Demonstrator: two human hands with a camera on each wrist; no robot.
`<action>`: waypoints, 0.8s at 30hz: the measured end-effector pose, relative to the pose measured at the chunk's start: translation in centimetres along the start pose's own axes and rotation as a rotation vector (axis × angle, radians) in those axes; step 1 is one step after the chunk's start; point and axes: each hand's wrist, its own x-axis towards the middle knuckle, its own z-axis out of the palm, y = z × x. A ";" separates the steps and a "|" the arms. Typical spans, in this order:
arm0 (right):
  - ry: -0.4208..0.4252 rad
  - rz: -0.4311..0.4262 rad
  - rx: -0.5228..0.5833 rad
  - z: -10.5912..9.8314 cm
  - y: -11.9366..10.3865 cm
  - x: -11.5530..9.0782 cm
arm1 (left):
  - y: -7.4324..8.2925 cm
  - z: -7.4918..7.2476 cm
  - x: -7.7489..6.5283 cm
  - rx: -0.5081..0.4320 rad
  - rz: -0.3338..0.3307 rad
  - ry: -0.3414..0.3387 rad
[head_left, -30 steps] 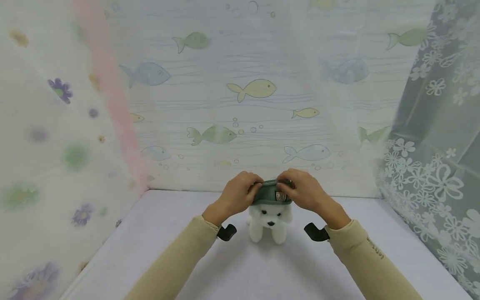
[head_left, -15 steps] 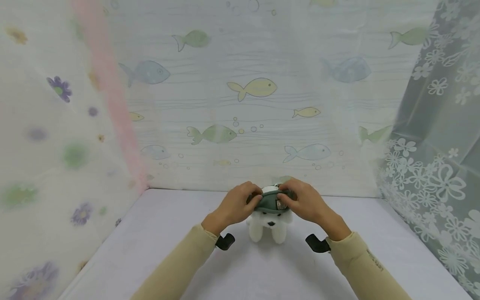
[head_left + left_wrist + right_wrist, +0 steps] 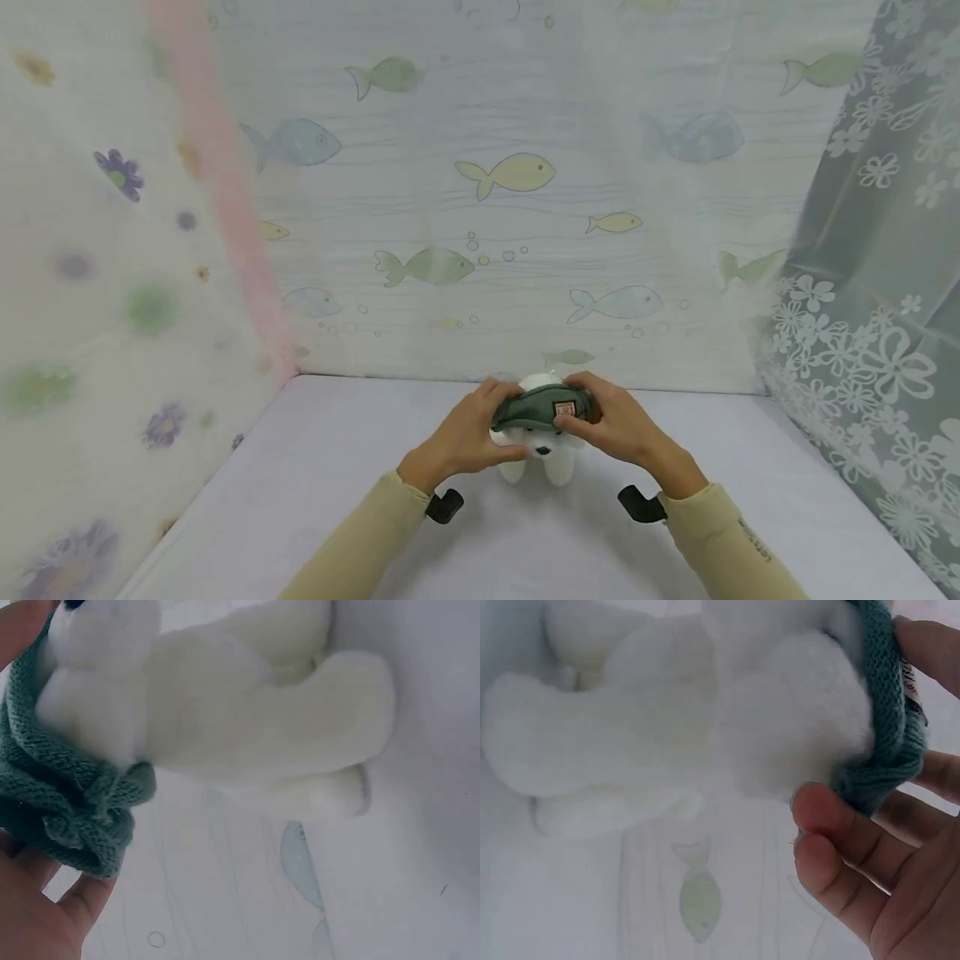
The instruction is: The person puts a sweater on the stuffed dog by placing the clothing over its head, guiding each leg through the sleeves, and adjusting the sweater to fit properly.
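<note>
A white plush dog (image 3: 558, 468) stands upright on the table, facing me. Around its head sits a green knitted headband (image 3: 534, 410) with a small label on the front; the white crown shows above it. My left hand (image 3: 467, 433) holds the band at the left side, thumb stretched beside the dog's muzzle. In the left wrist view, fingertips lie behind a knotted part of the headband (image 3: 75, 795). My right hand (image 3: 621, 427) grips the other side, thumb on the front near the label. The right wrist view shows its fingers curled behind the band's edge (image 3: 885, 697).
A white cloth covers the table (image 3: 330, 467). Behind it hangs a curtain (image 3: 420, 192) printed with fish. Flowered sheets close off the left (image 3: 82, 333) and right sides. Black wrist mounts (image 3: 446, 506) stick out from both cuffs.
Both hands have moved down, drawing the headband lower over the dog's head, so its crown now shows above. The left thumb has come off the band toward the muzzle.
</note>
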 end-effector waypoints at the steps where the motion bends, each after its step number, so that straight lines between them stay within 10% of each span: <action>1: 0.000 0.003 0.007 0.2 0.2 -0.1 | 0.0 0.1 -0.1 -0.003 0.003 0.000; 24: 0.115 -0.246 0.094 4.1 1.8 -0.5 | -1.0 2.3 -1.1 -0.057 0.063 0.219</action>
